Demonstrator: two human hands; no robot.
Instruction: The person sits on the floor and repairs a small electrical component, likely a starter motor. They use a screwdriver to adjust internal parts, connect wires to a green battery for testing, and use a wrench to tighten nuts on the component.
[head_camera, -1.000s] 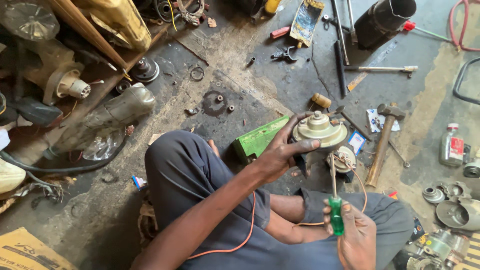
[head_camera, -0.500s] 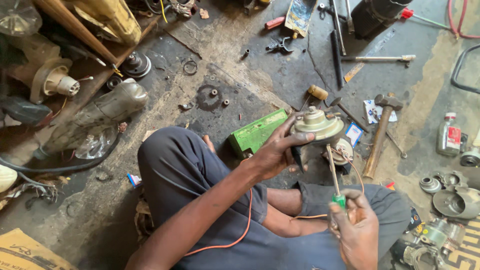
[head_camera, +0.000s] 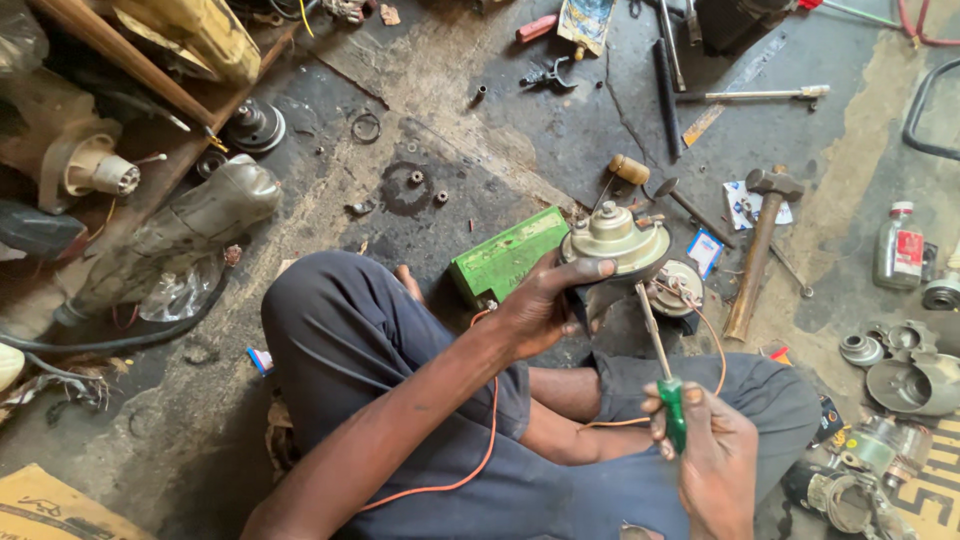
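My left hand (head_camera: 535, 310) is clenched around the round, dull-gold metal horn body (head_camera: 613, 240), held above my lap beside the green rectangular box (head_camera: 508, 257). My right hand (head_camera: 712, 455) grips the green-handled screwdriver (head_camera: 662, 365), tip at the horn's underside. It looks heavy, rigid and greasy, so I'd hold it by the rim, clear of the thin orange wire (head_camera: 487, 440).
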